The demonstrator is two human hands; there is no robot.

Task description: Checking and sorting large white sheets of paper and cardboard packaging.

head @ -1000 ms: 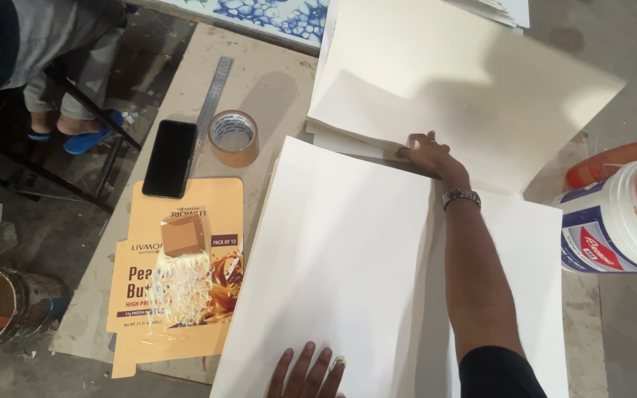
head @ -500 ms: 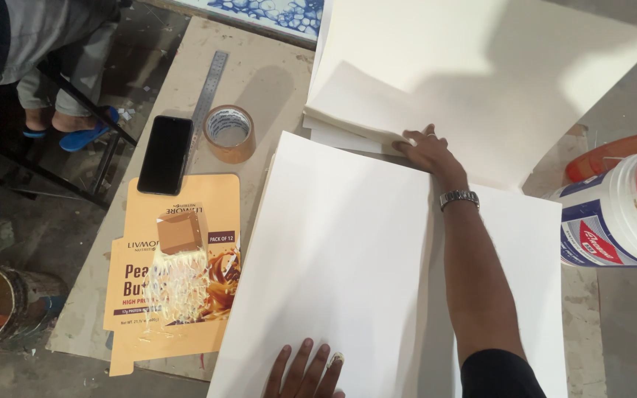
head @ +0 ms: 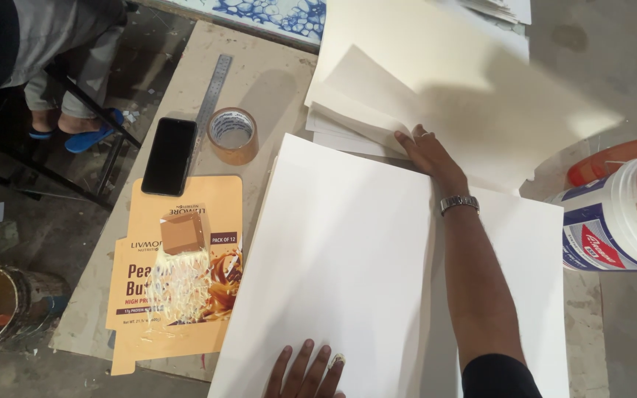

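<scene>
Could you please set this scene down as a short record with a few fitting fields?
Left hand: left hand lies flat, fingers spread, on the near edge of the large white sheet.
Right hand: right hand reaches to the stack of cream sheets and lifts the upper sheets at their edge.
Wrist: metal wristwatch.
Left of the sheets: tape roll, steel ruler, black phone, flattened orange carton.
Right edge: white tub with red lid.

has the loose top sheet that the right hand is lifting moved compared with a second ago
Yes. The lifted sheet has swung further up and away from the tape roll, opening the stack wider, while the right hand sits at its edge.
</scene>
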